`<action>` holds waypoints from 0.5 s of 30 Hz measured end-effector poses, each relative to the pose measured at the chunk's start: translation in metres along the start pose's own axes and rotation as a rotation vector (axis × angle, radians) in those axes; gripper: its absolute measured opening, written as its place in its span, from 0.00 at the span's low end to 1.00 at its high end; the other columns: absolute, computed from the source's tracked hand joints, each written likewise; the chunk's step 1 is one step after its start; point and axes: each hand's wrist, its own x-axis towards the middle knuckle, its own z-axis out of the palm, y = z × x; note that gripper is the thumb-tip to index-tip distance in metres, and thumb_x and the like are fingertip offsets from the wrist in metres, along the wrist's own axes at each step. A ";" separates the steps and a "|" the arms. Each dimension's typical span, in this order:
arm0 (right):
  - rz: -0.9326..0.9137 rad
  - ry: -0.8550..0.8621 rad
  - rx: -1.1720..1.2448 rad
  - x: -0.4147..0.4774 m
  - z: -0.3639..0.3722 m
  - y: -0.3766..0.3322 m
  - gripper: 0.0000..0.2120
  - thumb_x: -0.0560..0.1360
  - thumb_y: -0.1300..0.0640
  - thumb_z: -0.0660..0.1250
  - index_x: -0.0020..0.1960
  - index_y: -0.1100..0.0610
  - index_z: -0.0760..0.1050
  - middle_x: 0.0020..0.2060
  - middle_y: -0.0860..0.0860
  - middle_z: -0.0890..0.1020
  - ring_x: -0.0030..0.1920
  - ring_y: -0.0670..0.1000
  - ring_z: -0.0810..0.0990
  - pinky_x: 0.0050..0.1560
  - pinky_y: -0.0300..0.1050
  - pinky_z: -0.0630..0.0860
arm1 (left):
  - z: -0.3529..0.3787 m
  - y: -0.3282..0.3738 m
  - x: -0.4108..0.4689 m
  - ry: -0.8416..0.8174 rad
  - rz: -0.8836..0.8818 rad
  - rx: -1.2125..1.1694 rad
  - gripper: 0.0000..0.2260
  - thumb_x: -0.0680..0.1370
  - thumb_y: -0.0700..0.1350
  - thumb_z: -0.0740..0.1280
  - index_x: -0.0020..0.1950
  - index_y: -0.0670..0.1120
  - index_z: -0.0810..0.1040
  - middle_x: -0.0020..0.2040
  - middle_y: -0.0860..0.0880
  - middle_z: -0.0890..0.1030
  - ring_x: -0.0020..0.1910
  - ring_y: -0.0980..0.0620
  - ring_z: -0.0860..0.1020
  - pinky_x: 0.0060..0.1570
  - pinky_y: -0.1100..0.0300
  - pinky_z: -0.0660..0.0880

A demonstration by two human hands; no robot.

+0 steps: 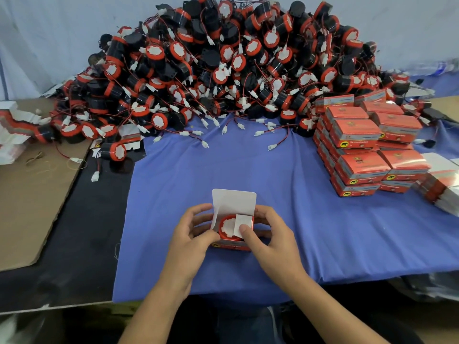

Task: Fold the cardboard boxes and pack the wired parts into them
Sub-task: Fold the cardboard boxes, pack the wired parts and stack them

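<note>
Item: one cardboard box [231, 245], at the near middle of the bench [310, 232], lid flap [233, 202] upright, wired part [226, 225] seated inside. We judge it light, thin-walled and easily crushed.

Left hand [191, 234]: grip curled round the left wall.

Right hand [270, 240]: grip clasping the right wall, thumb pressing the side flap [244, 222] down.

We advise holding it by the walls, not the flaps.

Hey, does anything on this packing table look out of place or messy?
One wired part lies apart from the big pile, off the blue cloth on the black surface, a white connector trailing beside it. Nothing else stands out.
</note>
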 end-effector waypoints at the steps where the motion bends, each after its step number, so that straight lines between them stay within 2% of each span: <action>1: 0.001 0.000 0.002 0.000 0.000 0.000 0.13 0.76 0.48 0.70 0.60 0.40 0.77 0.56 0.41 0.83 0.55 0.44 0.84 0.49 0.46 0.84 | 0.006 0.001 -0.001 0.062 0.002 0.010 0.21 0.75 0.28 0.68 0.56 0.54 0.80 0.52 0.54 0.85 0.51 0.57 0.84 0.42 0.66 0.80; 3: -0.006 0.006 0.000 0.000 0.000 0.000 0.13 0.77 0.49 0.70 0.60 0.40 0.77 0.56 0.41 0.83 0.54 0.44 0.84 0.49 0.45 0.84 | 0.014 0.001 -0.005 0.132 0.117 0.186 0.18 0.76 0.31 0.67 0.50 0.56 0.79 0.49 0.57 0.84 0.49 0.60 0.82 0.41 0.67 0.79; 5: -0.003 0.011 0.007 0.000 -0.001 0.001 0.14 0.77 0.51 0.71 0.60 0.40 0.76 0.56 0.42 0.83 0.54 0.45 0.84 0.50 0.46 0.84 | 0.012 -0.004 -0.011 0.106 0.291 0.428 0.11 0.76 0.39 0.69 0.50 0.56 0.79 0.52 0.62 0.81 0.51 0.62 0.81 0.46 0.70 0.77; 7: -0.006 0.008 0.036 0.000 -0.002 -0.001 0.17 0.77 0.52 0.71 0.63 0.38 0.75 0.57 0.42 0.83 0.53 0.45 0.85 0.49 0.44 0.83 | 0.007 -0.007 -0.015 0.054 0.358 0.477 0.07 0.75 0.45 0.70 0.51 0.55 0.82 0.55 0.66 0.80 0.55 0.64 0.79 0.48 0.74 0.75; 9: -0.007 -0.010 0.076 0.000 -0.002 -0.002 0.23 0.77 0.54 0.71 0.67 0.35 0.71 0.57 0.41 0.83 0.52 0.45 0.86 0.46 0.40 0.82 | 0.000 -0.009 -0.011 0.047 0.348 0.461 0.06 0.78 0.43 0.72 0.50 0.55 0.84 0.55 0.64 0.81 0.55 0.66 0.80 0.49 0.75 0.75; 11: -0.014 -0.027 0.098 0.001 -0.002 -0.005 0.26 0.78 0.57 0.70 0.69 0.35 0.69 0.57 0.42 0.83 0.52 0.46 0.85 0.45 0.37 0.81 | -0.005 -0.008 -0.005 0.045 0.272 0.415 0.10 0.78 0.41 0.74 0.52 0.57 0.82 0.53 0.61 0.83 0.52 0.63 0.82 0.48 0.71 0.77; 12: -0.031 -0.036 0.098 0.001 -0.001 -0.005 0.25 0.79 0.59 0.70 0.69 0.36 0.70 0.57 0.43 0.83 0.53 0.47 0.85 0.46 0.38 0.81 | -0.007 -0.005 -0.002 0.022 0.213 0.340 0.13 0.78 0.41 0.74 0.56 0.58 0.80 0.52 0.61 0.84 0.51 0.61 0.83 0.47 0.69 0.78; 14: -0.057 -0.046 0.062 0.001 -0.003 -0.002 0.18 0.80 0.58 0.69 0.65 0.41 0.74 0.58 0.45 0.82 0.56 0.50 0.84 0.50 0.46 0.82 | -0.009 -0.003 0.002 -0.044 0.136 0.218 0.25 0.78 0.40 0.74 0.68 0.63 0.73 0.54 0.61 0.83 0.51 0.59 0.83 0.47 0.67 0.79; 15: -0.056 -0.057 0.043 0.001 -0.005 -0.001 0.15 0.79 0.55 0.68 0.64 0.43 0.75 0.58 0.46 0.82 0.57 0.51 0.83 0.52 0.49 0.82 | -0.009 -0.003 0.003 -0.064 0.136 0.218 0.27 0.78 0.40 0.74 0.70 0.64 0.72 0.55 0.59 0.83 0.50 0.58 0.83 0.49 0.64 0.80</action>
